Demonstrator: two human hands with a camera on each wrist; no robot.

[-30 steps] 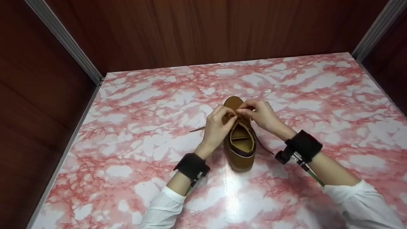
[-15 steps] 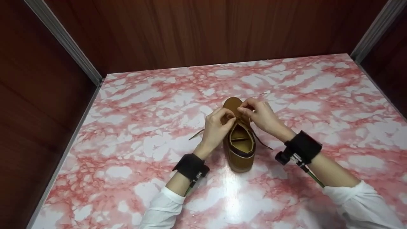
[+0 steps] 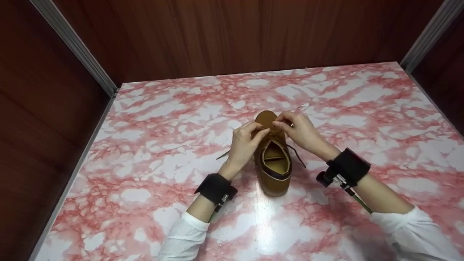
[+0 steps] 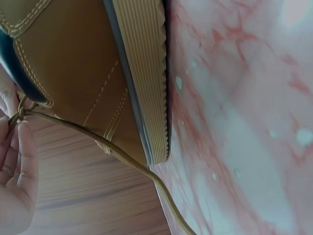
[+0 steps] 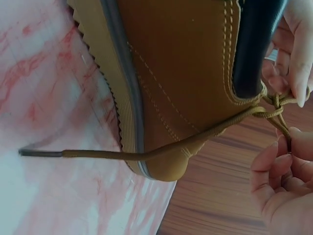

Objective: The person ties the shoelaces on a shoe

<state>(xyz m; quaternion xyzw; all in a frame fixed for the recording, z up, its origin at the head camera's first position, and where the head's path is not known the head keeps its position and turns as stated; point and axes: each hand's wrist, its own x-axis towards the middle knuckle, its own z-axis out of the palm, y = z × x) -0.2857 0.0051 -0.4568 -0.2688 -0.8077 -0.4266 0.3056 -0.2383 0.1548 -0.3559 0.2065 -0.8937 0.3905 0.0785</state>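
A tan leather shoe (image 3: 275,186) with a dark padded collar stands on the table, toe pointing away from me. At its laces, my left hand (image 3: 244,143) pinches one loop of the brown shoelace (image 4: 142,166) between thumb and index finger. My right hand (image 3: 302,132) pinches another loop of the lace on the other side. Between the hands sits a knot (image 5: 275,111), close above the shoe's tongue area. One loose lace end hangs down each side of the shoe; the right one has a dark tip. The curled fingers partly hide the loops in the head view.
The tabletop (image 3: 163,145) has a red and white marbled pattern. Dark wood-grain panels (image 3: 232,36) stand along the back and sides, with grey metal strips at the corners. Black wristbands (image 3: 348,166) with small cameras and cables are on both wrists.
Both hands have drawn slightly apart, each still pinching lace. The left loose end has swung toward me, and the right one has drawn in nearer the shoe. The shoe stays in place.
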